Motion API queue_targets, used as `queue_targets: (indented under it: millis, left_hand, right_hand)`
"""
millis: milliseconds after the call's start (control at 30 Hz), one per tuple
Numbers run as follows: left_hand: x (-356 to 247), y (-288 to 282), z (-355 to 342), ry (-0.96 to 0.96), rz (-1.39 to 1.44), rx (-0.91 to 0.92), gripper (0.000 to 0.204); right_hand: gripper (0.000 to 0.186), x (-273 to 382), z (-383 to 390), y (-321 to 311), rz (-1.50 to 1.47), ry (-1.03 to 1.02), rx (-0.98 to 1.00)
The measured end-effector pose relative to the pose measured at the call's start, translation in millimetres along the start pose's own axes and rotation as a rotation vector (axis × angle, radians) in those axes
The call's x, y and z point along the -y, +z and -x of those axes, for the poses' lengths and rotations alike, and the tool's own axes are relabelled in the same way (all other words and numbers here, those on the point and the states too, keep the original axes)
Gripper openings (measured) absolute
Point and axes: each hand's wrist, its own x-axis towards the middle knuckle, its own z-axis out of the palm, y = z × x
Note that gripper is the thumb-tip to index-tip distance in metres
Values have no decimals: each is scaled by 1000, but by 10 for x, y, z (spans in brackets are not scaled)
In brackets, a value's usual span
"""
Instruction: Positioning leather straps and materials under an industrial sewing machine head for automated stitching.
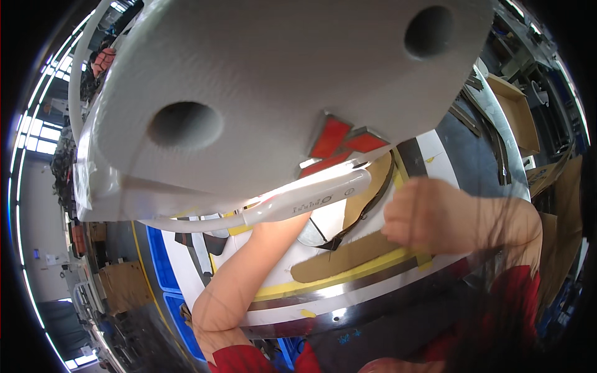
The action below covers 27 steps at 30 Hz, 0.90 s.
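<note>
A large white machine head [298,74], apparently a sewing machine, fills the upper middle. A lit white lamp [311,198] hangs from its lower edge. My left forearm [249,270] reaches up under the lamp, which hides the hand and its fingers. Right of that wrist lies a curved piece of material [373,180], tan and white with a dark edge. My right hand [429,214] is curled closed over the right end of a flat brown strip [342,260]. It is slightly blurred, and whatever may be within its fingers cannot be made out.
Yellow tape [336,273] runs along the white worktable's near edge. Narrow dark strips [497,146] lie at the right, beside an open cardboard box [513,112]. Blue bins [163,258] stand below the table's left side. A white cable [76,81] loops at the far left.
</note>
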Motion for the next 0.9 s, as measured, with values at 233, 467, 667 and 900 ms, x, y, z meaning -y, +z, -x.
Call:
queue_targets:
  millis: [233,467,667,900]
  left_hand:
    - [-268,-158,-29,-2,260,-131,21]
    - [-308,-1111,979,-125,654,96,29]
    - [-175,-2372,2211,54,885,-190,29]
    - [-59,-2253,2395,-688,-104,-10,24]
  right_hand:
    - [10,483,22,162,329,-28,153]
    - [10,389,33,164,132,-49,61]
    - [12,325,12,193,51,-27,97]
    - [9,515,-91,101,244,-35,184]
